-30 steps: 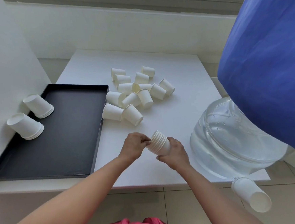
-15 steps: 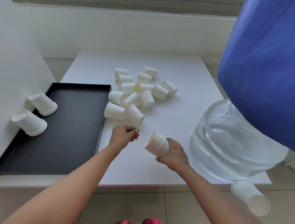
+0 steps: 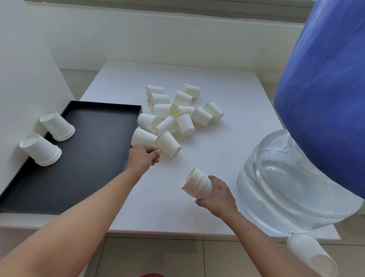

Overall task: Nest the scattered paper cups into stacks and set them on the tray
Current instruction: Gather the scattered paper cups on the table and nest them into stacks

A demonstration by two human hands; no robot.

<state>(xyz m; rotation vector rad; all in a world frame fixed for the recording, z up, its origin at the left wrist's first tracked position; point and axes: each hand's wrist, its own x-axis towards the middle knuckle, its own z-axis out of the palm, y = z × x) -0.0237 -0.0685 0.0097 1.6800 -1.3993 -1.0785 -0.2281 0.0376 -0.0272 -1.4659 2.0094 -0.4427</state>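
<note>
My right hand (image 3: 218, 196) grips a nested stack of white paper cups (image 3: 196, 183) by its base, tilted with the mouths up and to the left, just above the white table (image 3: 234, 111). My left hand (image 3: 142, 159) is at the near edge of the pile of several loose cups (image 3: 179, 116), fingers curled on a cup lying on its side (image 3: 143, 136) beside the tray. The black tray (image 3: 93, 153) sits at the left. Two cup stacks (image 3: 57, 126) (image 3: 39, 150) lie on their sides along its left edge.
A large clear water bottle (image 3: 283, 179) with a blue cover (image 3: 337, 96) fills the right side of the table. Another cup stack (image 3: 312, 258) lies past the table's near right corner. A white wall panel (image 3: 12, 70) borders the tray's left side.
My left hand left the stack and reached forward-left to the nearest loose cup beside the tray. My right hand kept the stack in about the same place.
</note>
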